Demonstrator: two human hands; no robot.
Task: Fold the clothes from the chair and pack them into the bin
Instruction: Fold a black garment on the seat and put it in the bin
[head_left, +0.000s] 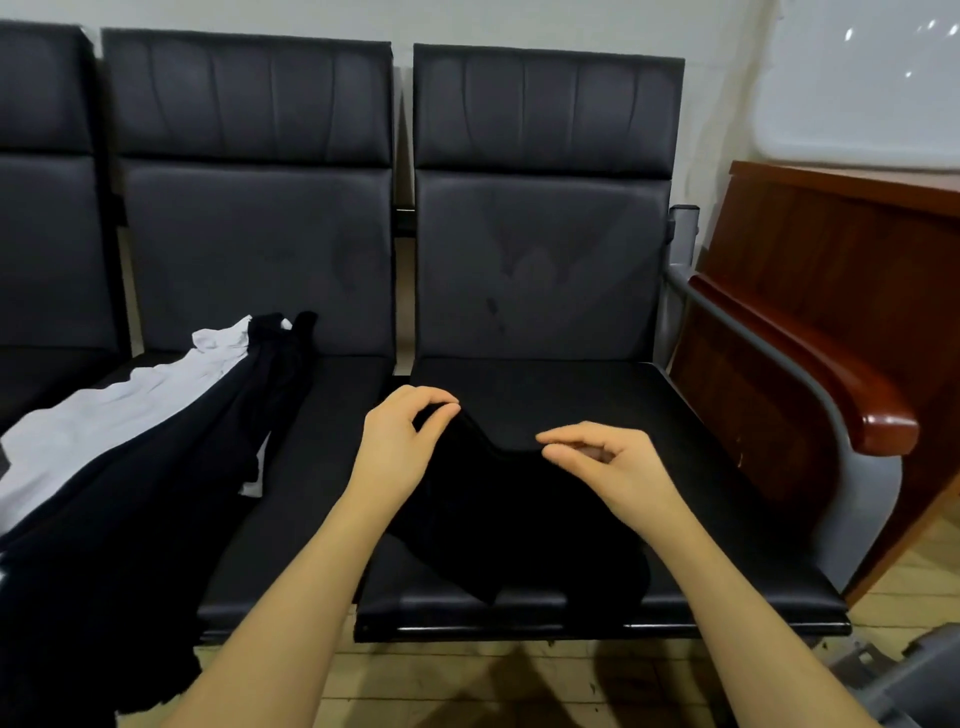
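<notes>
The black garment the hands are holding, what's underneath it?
The black garment lies on the dark seat cushion of the right-hand chair; the left hand and right hand pinch its far edge. Whatever lies beneath the cloth is hidden.

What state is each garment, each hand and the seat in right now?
Small black garment: lying on the seat, partly folded.
Left hand: pinching its top edge.
Right hand: pinching the same edge.
Pile of black and white clothes: unfolded, heaped.
Black padded seat: holding the garment.
</notes>
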